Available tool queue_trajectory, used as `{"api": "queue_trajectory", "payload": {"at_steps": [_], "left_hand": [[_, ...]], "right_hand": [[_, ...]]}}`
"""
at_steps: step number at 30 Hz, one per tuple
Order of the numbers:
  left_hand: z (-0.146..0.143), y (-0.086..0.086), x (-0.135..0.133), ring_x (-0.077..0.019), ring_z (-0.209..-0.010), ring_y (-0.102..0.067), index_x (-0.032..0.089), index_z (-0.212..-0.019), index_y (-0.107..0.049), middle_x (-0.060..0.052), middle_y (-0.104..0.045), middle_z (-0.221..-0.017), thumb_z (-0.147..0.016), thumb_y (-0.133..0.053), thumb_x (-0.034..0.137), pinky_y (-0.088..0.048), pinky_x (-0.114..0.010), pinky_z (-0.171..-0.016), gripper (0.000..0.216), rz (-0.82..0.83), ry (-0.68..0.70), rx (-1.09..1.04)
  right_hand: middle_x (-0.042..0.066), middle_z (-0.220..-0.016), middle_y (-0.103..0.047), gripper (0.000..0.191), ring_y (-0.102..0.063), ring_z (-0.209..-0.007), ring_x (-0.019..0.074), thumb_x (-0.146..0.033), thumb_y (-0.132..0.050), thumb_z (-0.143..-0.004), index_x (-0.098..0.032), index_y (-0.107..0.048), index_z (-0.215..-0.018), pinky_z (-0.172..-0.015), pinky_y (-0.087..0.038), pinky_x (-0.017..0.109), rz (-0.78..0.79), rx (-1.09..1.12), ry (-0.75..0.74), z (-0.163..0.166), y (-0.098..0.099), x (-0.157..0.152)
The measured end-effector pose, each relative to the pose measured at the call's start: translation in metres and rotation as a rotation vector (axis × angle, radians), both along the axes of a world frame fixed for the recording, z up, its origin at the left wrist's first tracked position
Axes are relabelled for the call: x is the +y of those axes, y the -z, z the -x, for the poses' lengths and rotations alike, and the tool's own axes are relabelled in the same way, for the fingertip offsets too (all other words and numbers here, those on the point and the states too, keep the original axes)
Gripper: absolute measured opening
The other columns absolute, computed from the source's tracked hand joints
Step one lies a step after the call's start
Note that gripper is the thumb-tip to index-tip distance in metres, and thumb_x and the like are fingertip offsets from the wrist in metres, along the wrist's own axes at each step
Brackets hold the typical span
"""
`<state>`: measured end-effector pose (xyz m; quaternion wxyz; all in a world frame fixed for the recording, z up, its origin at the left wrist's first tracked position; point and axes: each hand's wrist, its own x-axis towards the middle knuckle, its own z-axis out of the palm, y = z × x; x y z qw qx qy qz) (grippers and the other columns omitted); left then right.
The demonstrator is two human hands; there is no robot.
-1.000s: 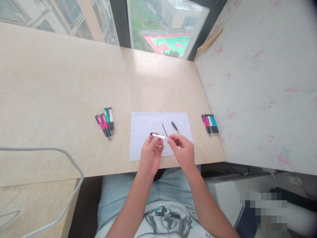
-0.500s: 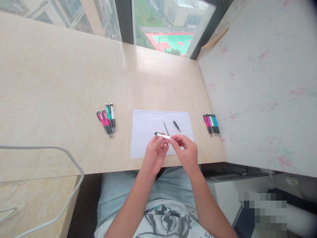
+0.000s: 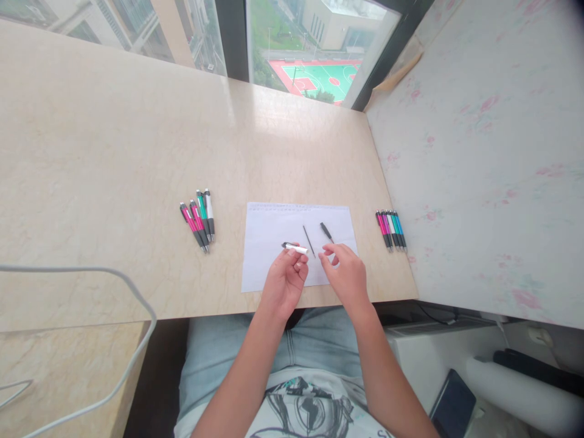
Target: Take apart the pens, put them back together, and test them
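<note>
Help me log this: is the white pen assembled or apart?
Apart: the left hand holds only the white barrel; a thin refill and a black tip piece lie on the paper.

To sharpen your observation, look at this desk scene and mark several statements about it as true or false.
1. The left hand holds a white pen barrel. True.
2. The right hand grips the thin refill. False: the refill lies on the sheet of paper, by the hand's open fingers.
3. A group of pens lies on the desk at each side of the sheet. True: the left group and the right group.
4. The short black piece lies off the sheet, beside the right group. False: it lies on the sheet, near the refill.
</note>
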<state>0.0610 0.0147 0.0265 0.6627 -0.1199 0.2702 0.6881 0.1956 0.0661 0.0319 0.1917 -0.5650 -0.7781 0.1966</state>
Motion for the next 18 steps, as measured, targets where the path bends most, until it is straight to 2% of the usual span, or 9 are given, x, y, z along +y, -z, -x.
{"api": "queue_trajectory", "payload": {"at_steps": [6,12,18], "left_hand": [[0.000,0.002,0.001,-0.0062,-0.071,-0.061,0.014,-0.091,-0.067,-0.003,-0.065,-0.085,-0.079,-0.071,0.015,-0.052,-0.013,-0.062,0.013,0.008,-0.003,-0.007],[0.001,0.008,0.002,-0.0060,-0.071,-0.061,0.014,-0.092,-0.068,-0.003,-0.066,-0.086,-0.077,-0.073,0.017,-0.051,-0.013,-0.063,0.016,0.001,-0.001,0.084],[0.004,0.009,0.003,-0.0062,-0.071,-0.062,0.015,-0.092,-0.069,-0.003,-0.066,-0.084,-0.077,-0.074,0.018,-0.051,-0.014,-0.065,0.016,0.020,0.002,0.181]], "right_hand": [[0.004,-0.095,-0.065,0.014,-0.060,-0.087,0.0198,-0.033,-0.059,-0.089,-0.022,-0.064,-0.096,-0.064,-0.039,0.028,0.006,-0.239,-0.002,0.016,0.008,-0.001],[0.005,-0.091,-0.063,0.011,-0.057,-0.088,0.0203,-0.022,-0.052,-0.091,-0.022,-0.061,-0.085,-0.063,-0.037,0.029,-0.014,-0.314,0.001,0.022,0.010,0.001],[0.006,-0.098,-0.062,0.009,-0.055,-0.095,0.0213,-0.023,-0.053,-0.093,-0.022,-0.062,-0.090,-0.065,-0.040,0.029,-0.007,-0.353,0.001,0.023,0.006,0.003]]}}
